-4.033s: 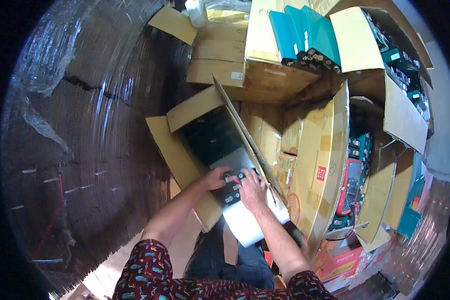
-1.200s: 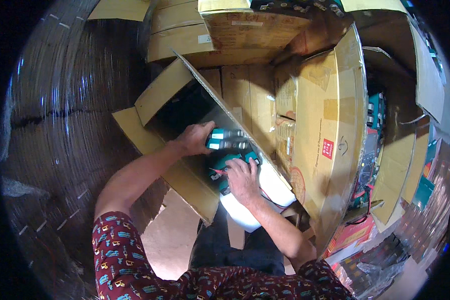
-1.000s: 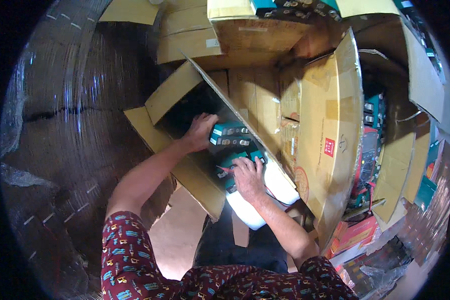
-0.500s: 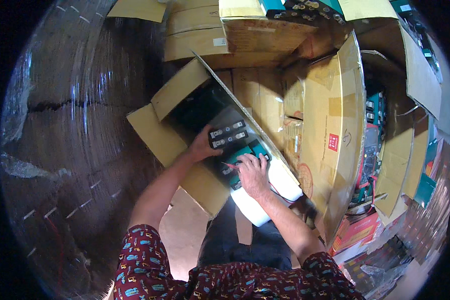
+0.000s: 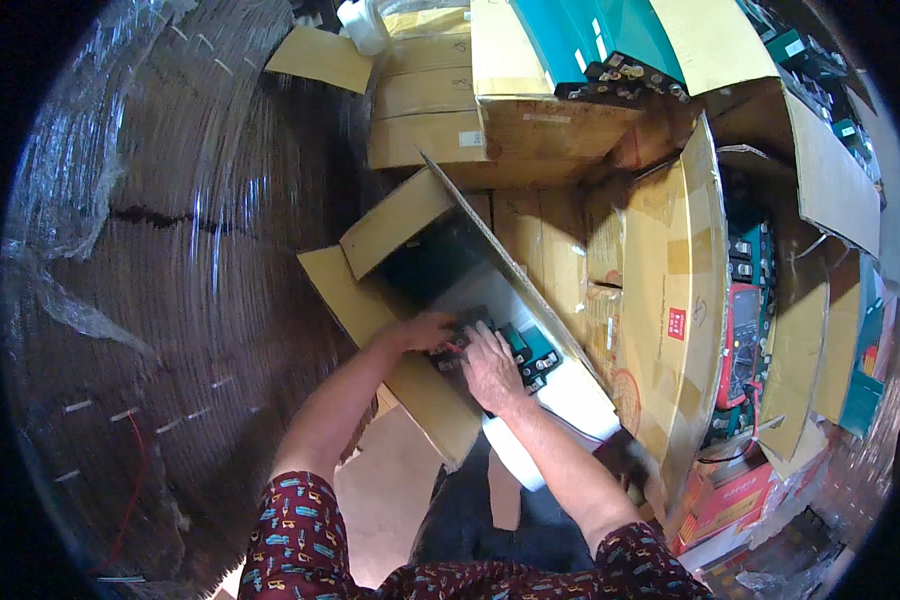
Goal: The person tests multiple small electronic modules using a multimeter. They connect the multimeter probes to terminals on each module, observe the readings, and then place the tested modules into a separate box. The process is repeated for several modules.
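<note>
A cardboard box (image 5: 440, 410) lies tilted in front of me, open toward me, with dark green battery cells inside. My left hand (image 5: 422, 332) reaches over its left side, fingers curled on a black-topped battery cell (image 5: 473, 322). My right hand (image 5: 492, 368) lies against the same cell from the right, fingers bent over it. A thin red piece (image 5: 454, 348) shows between the hands; its full shape is hidden. Just right of my right hand stand more green battery cells (image 5: 533, 355) with metal terminals. White foam (image 5: 515, 450) lies at the box's near right.
At right, a tall open carton (image 5: 660, 300) holds green cells and a red-framed multimeter (image 5: 742, 340). Another carton (image 5: 560, 140) with teal cells stands at the back. Wrapped brown stacked sheets (image 5: 200, 330) fill the left. Red packaging (image 5: 735, 500) sits lower right.
The view has shifted, so the boxes appear lower and further right. My hands have come closer together, and the cell by my left hand is now largely covered by them.
</note>
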`<action>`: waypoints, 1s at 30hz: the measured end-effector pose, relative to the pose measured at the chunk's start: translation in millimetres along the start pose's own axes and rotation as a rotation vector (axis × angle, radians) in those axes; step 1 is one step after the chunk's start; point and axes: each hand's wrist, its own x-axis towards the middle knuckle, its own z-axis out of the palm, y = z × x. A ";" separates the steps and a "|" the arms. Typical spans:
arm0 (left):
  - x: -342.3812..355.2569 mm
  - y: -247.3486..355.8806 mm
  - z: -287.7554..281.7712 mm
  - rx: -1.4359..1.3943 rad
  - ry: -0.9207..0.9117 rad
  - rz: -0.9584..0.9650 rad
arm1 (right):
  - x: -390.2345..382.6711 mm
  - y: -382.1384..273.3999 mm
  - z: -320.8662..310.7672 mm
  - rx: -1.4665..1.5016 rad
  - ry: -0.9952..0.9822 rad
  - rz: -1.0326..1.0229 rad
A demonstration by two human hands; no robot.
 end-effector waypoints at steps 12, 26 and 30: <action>25.5 0.6 -121.2 0.617 0.959 0.096 | -8.2 -0.9 -2.7 0.008 -0.006 -0.008; 103.2 -5.3 -22.2 0.627 0.849 -0.179 | -9.3 3.4 -0.7 0.025 0.006 0.014; 115.0 24.0 9.4 0.491 0.765 -0.314 | -9.8 2.7 -4.4 0.022 -0.003 0.008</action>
